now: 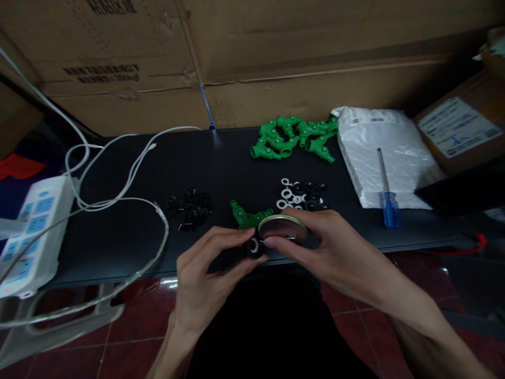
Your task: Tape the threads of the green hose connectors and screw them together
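My left hand (pixel 213 263) pinches a small black threaded cap (pixel 254 246), in which a pale ring shows. My right hand (pixel 323 245) grips a round pin-back badge (pixel 282 227) with a silvery back and a yellow-green rim. A thin metal pin by my right thumb points at the cap's opening; whether it touches the ring I cannot tell. Just beyond my fingers lies a green Y-shaped hose connector (pixel 246 217), partly hidden. White rings (pixel 287 195) and black caps (pixel 313 196) are heaped behind my right hand. Left of the connector is a pile of small black parts (pixel 189 209).
Several green connectors (pixel 294 138) are grouped at the back of the black table (pixel 130 239). A blue screwdriver (pixel 390 208) rests on a white package (pixel 389 152) at right. White cables (pixel 134 168) and a power strip (pixel 35 231) occupy the left. Cardboard boxes (pixel 276 47) stand behind.
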A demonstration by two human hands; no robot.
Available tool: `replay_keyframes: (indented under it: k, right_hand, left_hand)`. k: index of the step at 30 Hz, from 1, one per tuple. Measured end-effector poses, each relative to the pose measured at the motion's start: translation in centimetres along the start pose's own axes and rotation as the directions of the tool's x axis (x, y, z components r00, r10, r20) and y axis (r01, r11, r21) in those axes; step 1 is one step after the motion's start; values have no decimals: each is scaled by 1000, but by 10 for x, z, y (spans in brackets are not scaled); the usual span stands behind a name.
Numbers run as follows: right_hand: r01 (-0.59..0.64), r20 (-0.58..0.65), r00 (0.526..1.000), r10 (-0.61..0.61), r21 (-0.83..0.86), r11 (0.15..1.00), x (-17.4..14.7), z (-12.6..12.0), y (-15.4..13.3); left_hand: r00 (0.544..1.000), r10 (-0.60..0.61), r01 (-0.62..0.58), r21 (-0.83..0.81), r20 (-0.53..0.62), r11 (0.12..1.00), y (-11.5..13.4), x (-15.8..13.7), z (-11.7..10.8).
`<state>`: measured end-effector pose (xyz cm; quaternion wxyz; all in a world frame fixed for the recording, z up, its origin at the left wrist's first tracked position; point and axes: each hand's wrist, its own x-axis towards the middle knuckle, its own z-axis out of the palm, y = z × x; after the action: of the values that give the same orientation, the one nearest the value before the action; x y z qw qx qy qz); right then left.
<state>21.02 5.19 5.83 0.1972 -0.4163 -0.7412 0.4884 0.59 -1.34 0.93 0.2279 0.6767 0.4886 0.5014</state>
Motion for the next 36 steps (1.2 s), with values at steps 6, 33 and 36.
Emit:
replay_keyframes:
  k: [6, 33, 36]
  right_hand:
    - [-21, -1, 1000, 21, 198, 980, 3, 3, 8]
    - [-24, -47, 965, 258, 963, 268, -7, 62, 42]
    - [-1, -78, 966, 246, 953, 304, -11, 63, 45]
  left_hand:
    - [997, -47, 45, -32, -66, 998, -4, -4, 5]
    - [974, -186, 193, -40, 128, 980, -18, -1, 16]
    - [975, -216, 220, -61, 59, 974, -17, -2, 19]
